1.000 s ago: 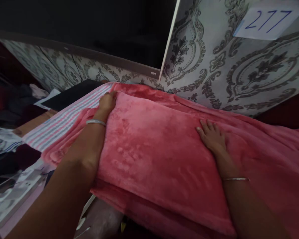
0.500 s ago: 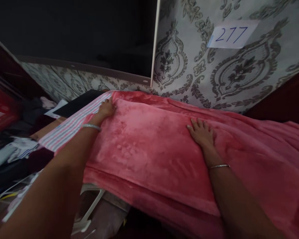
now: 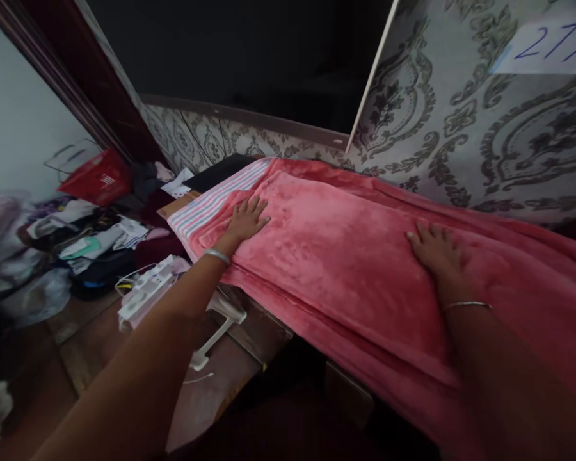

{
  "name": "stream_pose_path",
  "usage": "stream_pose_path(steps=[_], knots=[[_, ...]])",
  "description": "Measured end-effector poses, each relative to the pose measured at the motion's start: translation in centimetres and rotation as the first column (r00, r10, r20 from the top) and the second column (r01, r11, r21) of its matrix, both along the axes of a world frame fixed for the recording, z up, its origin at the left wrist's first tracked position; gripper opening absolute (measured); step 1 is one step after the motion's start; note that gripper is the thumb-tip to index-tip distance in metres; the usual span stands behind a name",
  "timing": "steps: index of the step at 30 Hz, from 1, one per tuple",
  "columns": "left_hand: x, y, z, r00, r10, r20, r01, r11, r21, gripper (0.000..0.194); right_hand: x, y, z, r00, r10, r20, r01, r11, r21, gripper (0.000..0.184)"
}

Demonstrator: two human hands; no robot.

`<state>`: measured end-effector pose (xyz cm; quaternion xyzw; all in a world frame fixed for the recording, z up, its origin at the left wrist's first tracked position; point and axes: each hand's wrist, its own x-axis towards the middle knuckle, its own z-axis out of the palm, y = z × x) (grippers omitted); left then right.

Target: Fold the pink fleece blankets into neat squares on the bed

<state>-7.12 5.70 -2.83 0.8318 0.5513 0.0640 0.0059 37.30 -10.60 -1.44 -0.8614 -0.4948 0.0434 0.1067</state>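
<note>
A plush pink-red garment or blanket (image 3: pixel 345 256) lies spread in layers over a surface below the wall; its exact kind is unclear. A striped pink, grey and white band (image 3: pixel 216 195) runs along its left end. My left hand (image 3: pixel 246 221) rests flat near that end, fingers spread. Farther right, my right hand (image 3: pixel 436 251) presses flat on the plush cloth beside the upper layer's right edge, its fingers stretched out. Neither hand grips the cloth.
A dark television screen (image 3: pixel 249 57) hangs behind the cloth. At left lie piled clothes (image 3: pixel 96 243), a red bag (image 3: pixel 98 178) and a white power strip (image 3: pixel 148 291). Under the cloth's front edge is a white plastic piece (image 3: pixel 218 333). A paper marked 277 (image 3: pixel 547 45) is on the wall.
My left hand has slid from the upper left corner toward the near side of the cloth. My right hand stays about where it was on the cloth. The view has turned left.
</note>
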Motion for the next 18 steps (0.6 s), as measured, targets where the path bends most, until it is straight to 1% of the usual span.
stream_pose_path(steps=[2,4,5,7,8,9,10,12,13,15,17,18], knots=[[0.1,-0.1,0.3,1.000,-0.001,0.007,0.001,1.000,-0.007,0.067,-1.2,-0.7,0.9,1.000,0.023,-0.012,-0.023,1.000,-0.015,0.066],[0.2,-0.3,0.5,1.000,-0.005,0.011,0.005,1.000,-0.013,0.067,-3.5,-2.4,1.4,0.990,0.138,0.022,-0.138,0.990,0.016,0.064],[0.3,-0.4,0.6,1.000,-0.006,0.012,0.006,1.000,-0.015,0.067,-5.0,-3.6,1.3,0.970,0.234,0.057,-0.237,0.971,0.043,0.062],[0.3,-0.5,0.8,1.000,-0.003,0.016,0.003,1.000,-0.023,0.068,-8.5,-6.5,0.6,0.901,0.421,0.107,-0.427,0.903,0.052,0.059],[0.4,-0.5,0.9,1.000,0.000,0.019,0.001,1.000,-0.028,0.068,-10.3,-8.1,0.0,0.845,0.523,0.112,-0.529,0.848,0.031,0.057],[0.4,-0.5,0.9,1.000,0.001,0.022,-0.001,1.000,-0.030,0.068,-11.9,-9.5,-0.7,0.799,0.594,0.094,-0.596,0.803,-0.003,0.056],[0.5,-0.5,1.0,1.000,0.001,0.024,0.000,1.000,-0.030,0.068,-13.3,-10.7,-1.3,0.777,0.625,0.073,-0.625,0.780,-0.030,0.057],[0.6,-0.5,1.3,1.000,-0.005,0.022,0.005,1.000,-0.015,0.067,-15.3,-12.1,-2.0,0.787,0.614,0.057,-0.613,0.789,-0.044,0.058],[0.7,-0.6,1.5,1.000,-0.005,0.017,0.005,1.000,-0.007,0.067,-15.8,-12.4,-2.1,0.792,0.608,0.047,-0.607,0.794,-0.045,0.058],[0.9,-0.7,2.2,1.000,0.009,0.003,-0.009,1.000,0.003,0.066,-16.1,-12.5,-1.7,0.796,0.605,0.033,-0.604,0.796,-0.029,0.059],[1.4,-0.6,3.2,0.994,0.095,-0.046,-0.096,0.995,-0.023,0.064,-15.8,-12.4,-1.0,0.787,0.617,0.025,-0.617,0.787,0.009,0.059],[1.8,-0.5,3.8,0.994,0.101,-0.048,-0.102,0.995,-0.011,0.062,-15.6,-12.4,-0.6,0.780,0.625,0.024,-0.626,0.779,0.036,0.060]])
